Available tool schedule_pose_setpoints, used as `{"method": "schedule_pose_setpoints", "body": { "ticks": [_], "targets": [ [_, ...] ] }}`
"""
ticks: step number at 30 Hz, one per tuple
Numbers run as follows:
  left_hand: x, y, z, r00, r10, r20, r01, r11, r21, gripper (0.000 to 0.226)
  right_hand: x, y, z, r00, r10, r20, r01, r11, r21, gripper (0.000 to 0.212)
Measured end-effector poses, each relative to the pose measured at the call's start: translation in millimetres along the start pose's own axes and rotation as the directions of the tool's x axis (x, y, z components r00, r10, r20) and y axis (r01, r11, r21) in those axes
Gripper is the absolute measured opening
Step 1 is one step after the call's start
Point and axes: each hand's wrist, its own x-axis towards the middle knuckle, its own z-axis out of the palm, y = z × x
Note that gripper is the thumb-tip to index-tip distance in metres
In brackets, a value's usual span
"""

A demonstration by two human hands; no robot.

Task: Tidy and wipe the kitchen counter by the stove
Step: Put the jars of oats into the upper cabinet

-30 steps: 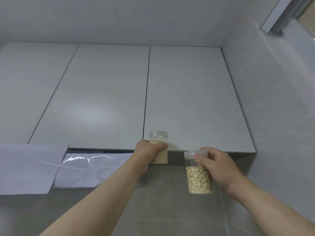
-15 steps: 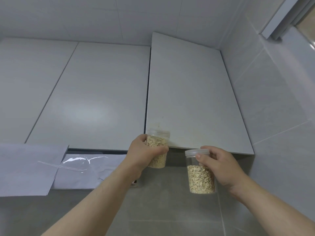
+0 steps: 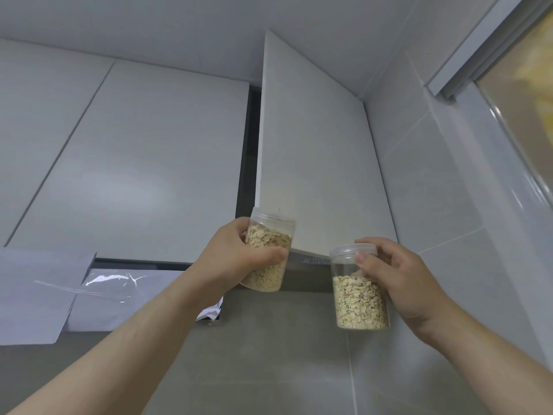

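Note:
I look up at white wall cupboards. My left hand (image 3: pixel 236 259) grips a clear lidded jar of oat flakes (image 3: pixel 269 253), tilted, right at the lower left corner of the rightmost cupboard door (image 3: pixel 317 163). That door stands partly swung out, with a dark gap (image 3: pixel 250 151) along its left edge. My right hand (image 3: pixel 401 274) holds a second clear jar of oat flakes (image 3: pixel 359 298) by its upper part, upright, lower and to the right, below the door's bottom edge.
Shut cupboard doors (image 3: pixel 143 163) fill the left. A white range hood (image 3: pixel 39 295) with shiny plastic film juts out at lower left. Grey tiled wall (image 3: pixel 269 354) lies below the cupboards, a tiled side wall (image 3: pixel 449 181) and a window frame (image 3: pixel 490 46) at right.
The rightmost cupboard door has swung out from shut, pulled at its lower left corner by my left hand with its jar. My right hand and its jar stayed almost still.

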Motion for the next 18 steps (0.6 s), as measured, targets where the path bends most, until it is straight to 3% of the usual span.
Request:
{"method": "schedule_pose_setpoints", "body": {
  "ticks": [5, 9, 12, 18],
  "targets": [
    [-12.4, 26.9, 19.9, 0.999, -0.014, -0.039, 0.012, 0.999, -0.043, 0.056, -9.6, -23.5, -23.6, 1.000, -0.008, 0.021, 0.008, 1.000, 0.009, 0.037],
    [-20.5, 50.3, 40.8, 0.998, -0.033, -0.055, 0.026, 0.992, -0.120, 0.040, -13.8, -43.5, -40.7, 0.997, -0.003, 0.076, 0.003, 1.000, -0.003, 0.039],
    [-27.4, 67.0, 55.8, 0.997, -0.056, -0.055, 0.045, 0.982, -0.184, 0.029, -17.6, -58.4, -51.5, 0.992, 0.010, 0.126, -0.009, 1.000, -0.006, 0.026],
    [-38.3, 96.8, 81.3, 0.999, -0.032, -0.010, 0.029, 0.969, -0.246, 0.034, -28.0, -82.0, -71.5, 0.980, 0.003, 0.198, -0.003, 1.000, 0.003, 0.035]
  ]
}}
